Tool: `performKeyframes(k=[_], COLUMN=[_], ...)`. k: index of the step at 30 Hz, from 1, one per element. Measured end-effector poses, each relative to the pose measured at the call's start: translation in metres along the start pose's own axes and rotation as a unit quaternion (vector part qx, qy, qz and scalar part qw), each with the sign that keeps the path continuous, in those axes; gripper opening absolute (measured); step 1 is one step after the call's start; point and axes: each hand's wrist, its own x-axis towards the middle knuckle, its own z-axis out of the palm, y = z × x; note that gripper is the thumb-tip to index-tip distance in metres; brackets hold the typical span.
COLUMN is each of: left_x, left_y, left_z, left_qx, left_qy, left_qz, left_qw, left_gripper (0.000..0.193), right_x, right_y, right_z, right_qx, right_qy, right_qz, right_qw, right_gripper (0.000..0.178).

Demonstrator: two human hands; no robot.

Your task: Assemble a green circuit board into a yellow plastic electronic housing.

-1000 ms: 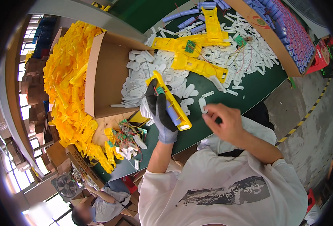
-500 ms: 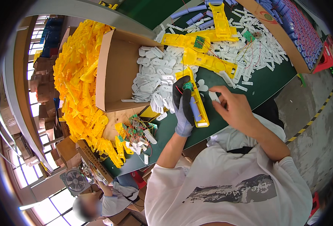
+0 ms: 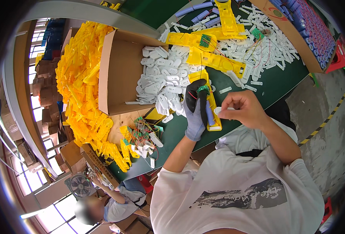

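Note:
My left hand [image 3: 196,107], in a grey glove with black fingers, grips a long yellow plastic housing [image 3: 215,125]. Inside the housing sit a small green circuit board [image 3: 203,89] with thin wires and a blue cylindrical battery cell [image 3: 210,113], both partly behind the gloved fingers. Just right of the housing, my bare right hand [image 3: 246,110] pinches a small white plastic piece [image 3: 218,110] between thumb and fingertips, close to the cell. Its full shape is covered by the fingers. Beyond the hands, a white strip [image 3: 225,90] lies on the green table [image 3: 254,102].
Left of my hands, white covers [image 3: 162,82] spill from a cardboard box [image 3: 121,74]. A heap of yellow housings [image 3: 80,89] rises behind it. Wired circuit boards [image 3: 141,134] lie nearer. Far right stands a box of battery cells [image 3: 317,35]. A co-worker [image 3: 120,206] sits at lower left.
My left hand has shifted slightly right with the housing. The right hand has turned and come lower, bringing the white piece beside the cell. A white strip now shows where its fingers were.

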Motion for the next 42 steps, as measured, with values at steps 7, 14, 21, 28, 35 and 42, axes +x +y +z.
performKeyframes(k=[7,14,21,28,35,42], left_x=[-0.009,-0.012,-0.018,-0.019,-0.019,-0.010], left_y=[-0.006,-0.009,-0.020,-0.017,-0.015,-0.025], left_z=[0.000,0.008,0.005,0.007,0.009,0.003], left_qx=[-0.015,0.000,-0.007,-0.030,-0.085,0.087], left_qy=[-0.032,-0.021,0.009,-0.007,0.027,0.011], left_qz=[0.005,0.032,0.014,0.040,0.011,0.121], left_qw=[0.999,0.999,1.000,0.999,0.996,0.989], left_gripper=[0.027,0.029,0.025,0.024,0.023,0.021], right_x=[0.012,0.013,0.012,0.014,0.014,0.012], right_y=[0.008,0.009,0.005,0.017,0.015,0.020], right_z=[-0.003,-0.003,-0.003,0.013,0.022,0.021], right_qx=[0.110,-0.004,-0.111,0.020,0.022,-0.125], right_qy=[0.034,0.016,0.038,0.071,0.121,0.123], right_qz=[0.056,0.030,-0.036,-0.069,-0.032,-0.142], right_qw=[0.992,0.999,0.992,0.995,0.992,0.974], right_gripper=[0.018,0.023,0.017,0.026,0.044,0.045])
